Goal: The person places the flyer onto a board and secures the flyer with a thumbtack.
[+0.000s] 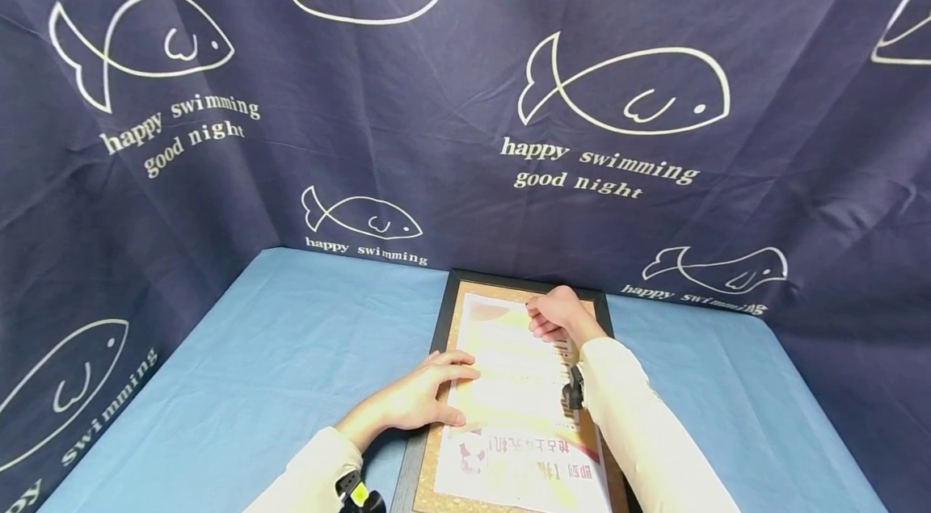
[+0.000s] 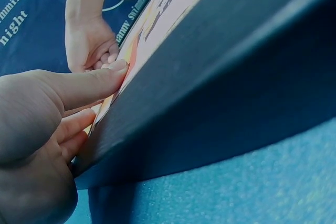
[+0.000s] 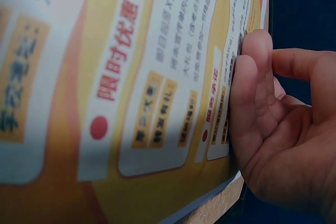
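Observation:
A cork board with a black frame lies on the blue table. A printed poster in white and yellow covers most of the cork. My left hand rests spread over the board's left edge, its thumb and fingertips on the poster's margin. Near the far end of the poster, my right hand has its fingers curled low against the sheet. A small dark thing shows at its fingertips in the head view; in the right wrist view the fingers mostly hide it.
Blue cloth covers the table on both sides of the board. Just behind the board's far edge hangs a dark blue curtain printed with white fish and lettering. Black wrist cameras sit on both sleeves, the right one over the poster.

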The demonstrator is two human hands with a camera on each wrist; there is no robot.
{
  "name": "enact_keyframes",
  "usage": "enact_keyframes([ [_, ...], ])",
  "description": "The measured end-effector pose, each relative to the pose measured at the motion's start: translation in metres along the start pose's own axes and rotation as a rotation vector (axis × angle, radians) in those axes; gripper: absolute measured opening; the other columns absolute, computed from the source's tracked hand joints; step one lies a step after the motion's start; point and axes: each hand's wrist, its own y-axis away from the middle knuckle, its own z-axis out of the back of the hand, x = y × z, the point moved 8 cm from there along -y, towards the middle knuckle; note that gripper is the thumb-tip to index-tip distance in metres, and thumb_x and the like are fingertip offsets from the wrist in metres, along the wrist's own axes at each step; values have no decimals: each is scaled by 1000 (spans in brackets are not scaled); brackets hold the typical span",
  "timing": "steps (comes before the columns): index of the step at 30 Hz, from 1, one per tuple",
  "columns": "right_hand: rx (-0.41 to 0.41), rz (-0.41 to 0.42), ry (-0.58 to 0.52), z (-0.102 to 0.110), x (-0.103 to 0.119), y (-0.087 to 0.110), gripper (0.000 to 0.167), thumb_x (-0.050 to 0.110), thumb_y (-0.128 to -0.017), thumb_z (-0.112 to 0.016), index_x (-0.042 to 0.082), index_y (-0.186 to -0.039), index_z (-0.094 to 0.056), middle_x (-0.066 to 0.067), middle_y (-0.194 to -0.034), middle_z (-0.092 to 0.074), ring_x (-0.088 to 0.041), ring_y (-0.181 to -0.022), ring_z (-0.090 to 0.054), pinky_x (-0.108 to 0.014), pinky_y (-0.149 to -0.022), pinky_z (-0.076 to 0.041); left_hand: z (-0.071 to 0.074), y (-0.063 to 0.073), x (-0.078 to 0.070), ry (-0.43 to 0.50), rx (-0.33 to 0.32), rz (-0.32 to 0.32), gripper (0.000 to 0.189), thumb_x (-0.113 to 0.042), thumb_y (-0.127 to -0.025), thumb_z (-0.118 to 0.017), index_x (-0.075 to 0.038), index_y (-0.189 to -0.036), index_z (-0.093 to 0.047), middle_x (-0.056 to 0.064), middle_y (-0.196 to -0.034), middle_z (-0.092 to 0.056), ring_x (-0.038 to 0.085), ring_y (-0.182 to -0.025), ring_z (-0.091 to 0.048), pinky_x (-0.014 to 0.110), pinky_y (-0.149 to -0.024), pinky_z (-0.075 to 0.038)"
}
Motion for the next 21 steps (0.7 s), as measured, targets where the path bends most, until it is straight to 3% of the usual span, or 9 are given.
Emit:
enact_keyframes([
  [13, -28, 22, 20, -1, 4, 4, 20, 14, -91, -55, 1, -82, -67, -4, -59, -64, -12, -47, -60, -27, -46, -53, 0, 0, 1, -14, 2, -4, 58, -19, -83, -82, -10, -137, -62, 3, -149, -45, 28, -137, -33, 48, -111, -31],
  [21, -31, 6, 29, -2, 4, -1, 19, 15, -92, -56, 1, -84, -67, -5, -59, -64, -13, -47, -61, -27, -45, -52, 1, 0, 1, -8, -3, -20, 57, -18, -82, -82, -9, -135, -63, 6, -149, -46, 29, -136, -34, 49, -111, -31],
])
